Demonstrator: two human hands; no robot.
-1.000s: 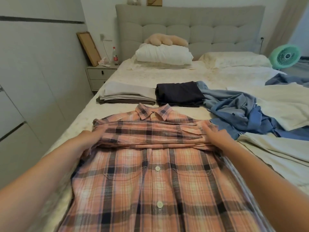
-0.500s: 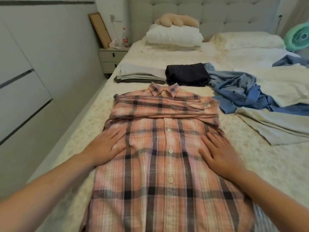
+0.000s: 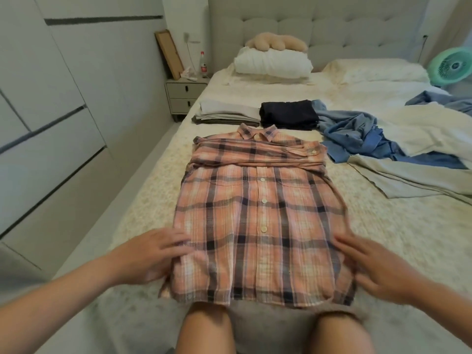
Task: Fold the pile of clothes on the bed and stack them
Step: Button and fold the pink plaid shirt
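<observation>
Head view: nightstand (image 3: 186,94) stands at far left beside the bed (image 3: 153,200); left hand (image 3: 150,256) rests on the plaid shirt's (image 3: 258,213) lower left edge, fingers (image 3: 176,242) straight and spread wide; the shirt lies flat, buttons up, sleeves folded across the chest; behind it sit a grey stack (image 3: 226,113) and a dark stack (image 3: 288,114); right hand (image 3: 378,269) touches the shirt's lower right edge, fingers splayed; blue clothes (image 3: 357,134) lie unfolded at right.

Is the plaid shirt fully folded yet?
Partly: plaid shirt has sleeves folded across its chest, body still spread flat, buttons up.
</observation>
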